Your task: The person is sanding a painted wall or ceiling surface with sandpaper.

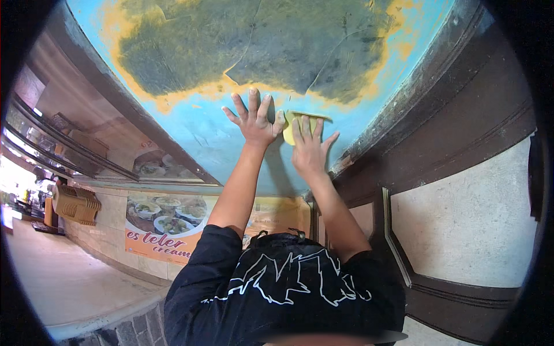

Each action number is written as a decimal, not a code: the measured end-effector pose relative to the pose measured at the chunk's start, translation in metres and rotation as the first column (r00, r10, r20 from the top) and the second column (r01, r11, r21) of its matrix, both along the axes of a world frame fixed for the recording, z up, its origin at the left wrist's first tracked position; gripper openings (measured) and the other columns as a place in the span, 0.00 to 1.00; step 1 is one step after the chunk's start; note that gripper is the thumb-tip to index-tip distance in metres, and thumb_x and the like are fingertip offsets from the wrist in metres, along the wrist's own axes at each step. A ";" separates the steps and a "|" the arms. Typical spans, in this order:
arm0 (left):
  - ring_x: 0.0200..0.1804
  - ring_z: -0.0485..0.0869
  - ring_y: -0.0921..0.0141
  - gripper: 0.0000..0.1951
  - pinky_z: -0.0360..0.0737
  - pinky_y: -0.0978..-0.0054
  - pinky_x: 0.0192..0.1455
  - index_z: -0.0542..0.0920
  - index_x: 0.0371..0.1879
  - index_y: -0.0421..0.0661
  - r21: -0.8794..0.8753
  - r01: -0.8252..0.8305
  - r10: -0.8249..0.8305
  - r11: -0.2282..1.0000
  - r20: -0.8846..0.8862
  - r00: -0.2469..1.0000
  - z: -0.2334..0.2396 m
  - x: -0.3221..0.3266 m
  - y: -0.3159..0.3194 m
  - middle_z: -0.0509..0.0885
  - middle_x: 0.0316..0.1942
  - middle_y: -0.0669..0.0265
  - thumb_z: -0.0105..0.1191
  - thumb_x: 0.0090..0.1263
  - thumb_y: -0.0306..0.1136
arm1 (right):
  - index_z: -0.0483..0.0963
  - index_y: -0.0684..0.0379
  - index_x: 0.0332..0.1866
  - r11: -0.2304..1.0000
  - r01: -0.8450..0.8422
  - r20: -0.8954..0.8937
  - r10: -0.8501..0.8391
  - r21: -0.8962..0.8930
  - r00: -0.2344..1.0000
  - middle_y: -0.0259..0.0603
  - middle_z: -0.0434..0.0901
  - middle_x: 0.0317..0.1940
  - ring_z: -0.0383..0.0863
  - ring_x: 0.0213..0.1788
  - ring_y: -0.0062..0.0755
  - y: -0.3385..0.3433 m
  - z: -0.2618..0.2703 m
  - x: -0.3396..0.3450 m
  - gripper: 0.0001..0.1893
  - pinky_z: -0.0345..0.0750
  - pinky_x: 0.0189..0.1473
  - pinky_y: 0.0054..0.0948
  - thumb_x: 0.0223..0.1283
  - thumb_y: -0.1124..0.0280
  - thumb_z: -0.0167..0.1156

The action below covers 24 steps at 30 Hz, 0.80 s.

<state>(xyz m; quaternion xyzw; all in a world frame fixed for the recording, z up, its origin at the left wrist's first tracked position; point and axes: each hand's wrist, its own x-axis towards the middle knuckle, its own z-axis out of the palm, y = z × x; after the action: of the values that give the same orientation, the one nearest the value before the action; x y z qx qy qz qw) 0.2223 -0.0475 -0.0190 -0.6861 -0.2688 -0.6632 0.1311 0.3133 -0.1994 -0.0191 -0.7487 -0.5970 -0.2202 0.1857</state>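
Note:
Before me is a painted wall (207, 134), light blue with a large dark grey-green patch edged in orange-yellow and thin cracks running across it. My left hand (258, 119) lies against the blue part just below the patch, fingers spread, holding nothing. To its right, my right hand (310, 147) presses a yellow sheet (291, 133), perhaps sandpaper, flat on the wall under its fingers. The sheet's upper edge curls away from the surface. The thumb of my left hand is close to the sheet's left edge.
Dark brown wooden trim (415, 112) borders the wall on the right, beside white panels (463, 220). At left are a window frame (143, 142), a food banner (164, 229), stacked brown plastic stools or chairs (78, 204) and a pale ledge or floor (82, 281).

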 end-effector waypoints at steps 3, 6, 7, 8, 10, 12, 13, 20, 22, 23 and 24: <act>0.80 0.45 0.48 0.28 0.26 0.39 0.75 0.72 0.65 0.62 -0.024 -0.001 0.001 1.000 -0.008 1.000 -0.003 -0.003 0.000 0.61 0.77 0.65 0.53 0.64 0.52 | 0.62 0.56 0.72 0.999 0.012 0.018 -0.013 0.038 1.000 0.50 0.58 0.74 0.47 0.76 0.69 0.003 0.033 0.003 0.32 0.38 0.59 0.88 0.58 0.71 0.55; 0.80 0.45 0.48 0.28 0.26 0.39 0.75 0.73 0.64 0.62 -0.029 0.001 -0.002 1.000 -0.009 1.000 -0.004 -0.002 0.000 0.61 0.77 0.64 0.54 0.63 0.52 | 0.61 0.56 0.72 0.994 -0.005 0.032 0.002 0.109 0.999 0.50 0.58 0.74 0.47 0.76 0.68 0.003 0.035 0.005 0.33 0.38 0.59 0.88 0.58 0.70 0.55; 0.80 0.44 0.48 0.28 0.26 0.39 0.75 0.73 0.63 0.61 -0.027 0.005 -0.005 1.000 -0.006 1.000 -0.003 0.000 0.000 0.61 0.77 0.65 0.54 0.63 0.52 | 0.61 0.56 0.72 0.994 -0.001 0.033 -0.002 0.109 0.999 0.50 0.58 0.74 0.47 0.76 0.68 0.002 0.022 0.005 0.33 0.38 0.59 0.88 0.58 0.70 0.55; 0.80 0.44 0.48 0.28 0.26 0.39 0.75 0.73 0.63 0.62 -0.021 0.013 -0.013 1.000 -0.002 1.000 -0.002 0.001 0.000 0.60 0.77 0.65 0.55 0.63 0.52 | 0.61 0.56 0.72 0.998 -0.005 0.019 0.004 0.059 1.000 0.50 0.58 0.74 0.47 0.76 0.68 -0.001 0.007 0.005 0.33 0.38 0.59 0.88 0.58 0.70 0.55; 0.80 0.45 0.49 0.27 0.26 0.39 0.75 0.73 0.63 0.62 -0.024 0.014 -0.014 1.000 -0.003 1.000 -0.003 0.001 0.001 0.60 0.77 0.65 0.55 0.63 0.52 | 0.61 0.55 0.72 0.999 -0.012 0.000 0.012 -0.039 1.000 0.49 0.59 0.73 0.49 0.76 0.66 -0.005 -0.005 0.001 0.33 0.39 0.59 0.88 0.58 0.70 0.56; 0.80 0.45 0.49 0.28 0.26 0.39 0.75 0.73 0.64 0.62 -0.019 0.021 -0.021 1.000 0.003 1.000 -0.001 0.004 0.000 0.60 0.77 0.65 0.54 0.63 0.52 | 0.62 0.55 0.72 0.999 0.005 0.027 -0.004 -0.038 1.000 0.49 0.59 0.73 0.49 0.76 0.66 -0.005 -0.002 0.011 0.33 0.40 0.59 0.88 0.58 0.70 0.56; 0.80 0.45 0.49 0.28 0.26 0.39 0.75 0.73 0.64 0.62 -0.025 0.021 -0.021 0.999 -0.002 1.000 -0.003 0.002 0.000 0.60 0.77 0.65 0.54 0.63 0.52 | 0.62 0.55 0.72 0.999 0.017 0.051 -0.014 -0.042 0.999 0.49 0.60 0.73 0.50 0.76 0.66 -0.006 0.004 0.012 0.33 0.40 0.59 0.88 0.58 0.70 0.56; 0.80 0.45 0.49 0.29 0.26 0.39 0.75 0.71 0.65 0.62 -0.018 0.012 -0.012 1.000 0.000 1.000 -0.005 0.005 0.001 0.60 0.77 0.64 0.53 0.64 0.52 | 0.62 0.55 0.72 0.999 0.005 0.036 -0.006 0.039 0.999 0.49 0.59 0.74 0.49 0.76 0.67 -0.003 0.013 0.013 0.33 0.39 0.61 0.87 0.58 0.70 0.55; 0.80 0.44 0.49 0.28 0.26 0.39 0.75 0.71 0.65 0.62 -0.021 0.015 -0.015 1.000 -0.001 1.000 -0.004 0.007 0.000 0.60 0.77 0.64 0.53 0.64 0.52 | 0.62 0.55 0.72 1.000 0.007 -0.024 -0.008 -0.030 1.000 0.49 0.59 0.73 0.48 0.76 0.67 -0.005 -0.007 0.007 0.32 0.37 0.60 0.88 0.58 0.70 0.54; 0.80 0.44 0.49 0.28 0.26 0.39 0.75 0.71 0.65 0.62 -0.026 0.016 -0.017 1.000 -0.003 1.000 -0.005 0.007 0.000 0.60 0.77 0.64 0.53 0.64 0.52 | 0.62 0.55 0.72 1.000 0.006 -0.027 -0.007 -0.028 1.000 0.49 0.59 0.73 0.48 0.76 0.67 -0.004 -0.014 0.010 0.32 0.37 0.60 0.88 0.58 0.70 0.54; 0.80 0.44 0.49 0.28 0.25 0.39 0.75 0.71 0.65 0.61 -0.022 0.013 -0.013 1.000 -0.008 1.000 -0.005 0.006 -0.001 0.60 0.77 0.64 0.53 0.65 0.52 | 0.62 0.55 0.72 0.999 0.008 -0.017 -0.009 -0.036 1.000 0.49 0.59 0.73 0.48 0.76 0.67 -0.005 -0.014 0.010 0.33 0.37 0.60 0.88 0.58 0.70 0.55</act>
<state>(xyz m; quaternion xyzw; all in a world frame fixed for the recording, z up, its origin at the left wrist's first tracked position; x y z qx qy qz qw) 0.2285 -0.0486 -0.0242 -0.6919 -0.2713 -0.6581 0.1204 0.3233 -0.2046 -0.0330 -0.7564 -0.5959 -0.2038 0.1766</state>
